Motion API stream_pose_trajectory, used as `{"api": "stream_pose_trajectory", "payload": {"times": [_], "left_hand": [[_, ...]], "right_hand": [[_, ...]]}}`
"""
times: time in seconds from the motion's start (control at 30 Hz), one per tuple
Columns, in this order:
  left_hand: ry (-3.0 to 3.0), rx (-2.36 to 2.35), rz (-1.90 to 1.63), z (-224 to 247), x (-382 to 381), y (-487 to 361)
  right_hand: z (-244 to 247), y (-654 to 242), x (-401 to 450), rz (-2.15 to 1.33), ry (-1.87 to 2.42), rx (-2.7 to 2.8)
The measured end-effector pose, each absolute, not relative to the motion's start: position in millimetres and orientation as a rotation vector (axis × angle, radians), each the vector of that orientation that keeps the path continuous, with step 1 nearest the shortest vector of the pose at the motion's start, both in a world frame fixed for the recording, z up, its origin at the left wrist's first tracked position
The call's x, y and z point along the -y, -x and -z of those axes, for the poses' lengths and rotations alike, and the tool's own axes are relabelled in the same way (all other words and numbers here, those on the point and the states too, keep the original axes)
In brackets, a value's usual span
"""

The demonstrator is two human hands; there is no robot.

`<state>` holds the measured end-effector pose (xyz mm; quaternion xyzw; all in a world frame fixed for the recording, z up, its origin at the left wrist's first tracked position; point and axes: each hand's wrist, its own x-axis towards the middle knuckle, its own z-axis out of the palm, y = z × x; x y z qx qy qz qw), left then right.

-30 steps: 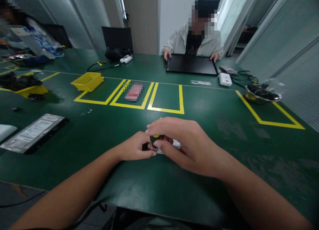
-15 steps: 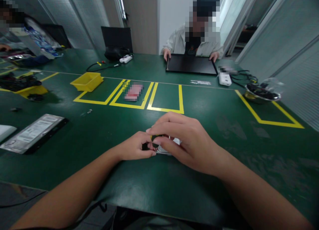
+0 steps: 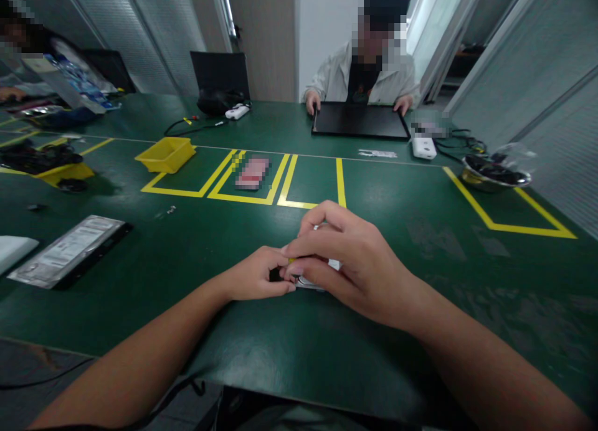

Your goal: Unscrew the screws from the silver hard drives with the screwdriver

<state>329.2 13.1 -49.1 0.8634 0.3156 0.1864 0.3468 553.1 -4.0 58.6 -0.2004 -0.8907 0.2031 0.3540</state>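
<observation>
A flat silvery device [image 3: 311, 286] lay on the green table [image 3: 261, 356] in front of the wearer, mostly hidden beneath the hands. Part of its white label [image 3: 334, 265] showed past the right thumb, with any print too small to read. Above the device, the right hand [image 3: 357, 263] had its thumb and fingers closed on a yellow-and-dark tool [image 3: 293, 261], largely covered by them. The left hand [image 3: 252, 274] was curled at the device's left edge, its thumb tip by the rim; whether it gripped anything could not be told. The two hands met at their fingertips.

Farther left lay a larger metal drive [image 3: 68, 251], its broad white label printed in lines too blurred to read, near a white object [image 3: 16, 251]. Beyond the hands, yellow tape [image 3: 240, 199] marked out bays; a pinkish item [image 3: 253, 173], blurred by pixelation, lay in one, and a yellow bin [image 3: 167, 156] sat over another. To the right, a metal bowl [image 3: 495, 180] held dark contents. Across the table, a person [image 3: 362, 76] held a black panel [image 3: 359, 121] with both hands, near a white adapter [image 3: 424, 147].
</observation>
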Motion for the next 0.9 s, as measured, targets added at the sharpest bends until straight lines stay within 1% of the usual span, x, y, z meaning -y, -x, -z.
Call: {"api": "stream_pose_trajectory", "payload": {"times": [0.23, 0.5, 0.73, 0.9], "left_hand": [[-2.280, -0.848, -0.479, 49.2, -11.4, -330.9], [-2.276, -0.816, -0.504, 48.5, -13.2, -330.7], [-2.275, -0.863, -0.482, 47.8, -11.9, -330.5], [-2.258, -0.820, -0.479, 46.0, -12.7, -331.3]], "right_hand": [[-56.4, -552.8, 3.7, -0.509, 0.560, 2.275], [-59.2, -554.6, 4.2, -0.548, 0.498, 2.301], [-59.7, -554.2, 5.1, -0.534, 0.578, 2.303], [-58.7, -555.4, 3.3, -0.525, 0.535, 2.307]]}}
